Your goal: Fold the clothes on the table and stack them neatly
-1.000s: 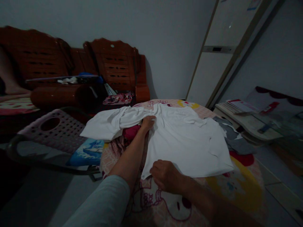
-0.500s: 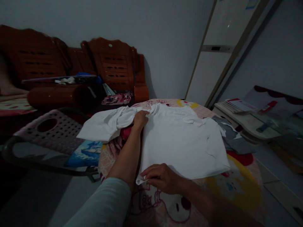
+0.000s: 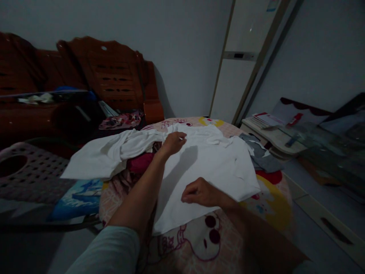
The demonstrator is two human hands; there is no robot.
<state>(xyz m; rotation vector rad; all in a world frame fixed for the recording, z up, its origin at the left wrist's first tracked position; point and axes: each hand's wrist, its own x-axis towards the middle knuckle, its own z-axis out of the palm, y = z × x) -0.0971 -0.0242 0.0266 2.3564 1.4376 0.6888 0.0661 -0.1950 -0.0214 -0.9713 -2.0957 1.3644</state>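
White fabric shirt (image 3: 216, 163): near-left corner released by right hand (image 3: 201, 192) | left hand (image 3: 175, 142) shifted inward | view turned right

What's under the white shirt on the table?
The patterned table cover emerges from under the near hem of the white shirt. Anything else beneath is hidden by the fabric; can't tell.

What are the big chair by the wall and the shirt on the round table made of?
The chair looks like varnished wood: reddish-brown, carved, with glossy highlights. The white shirt seems a soft, matt knit, perhaps cotton, judging by its smooth folds; the exact fibre can't be told.
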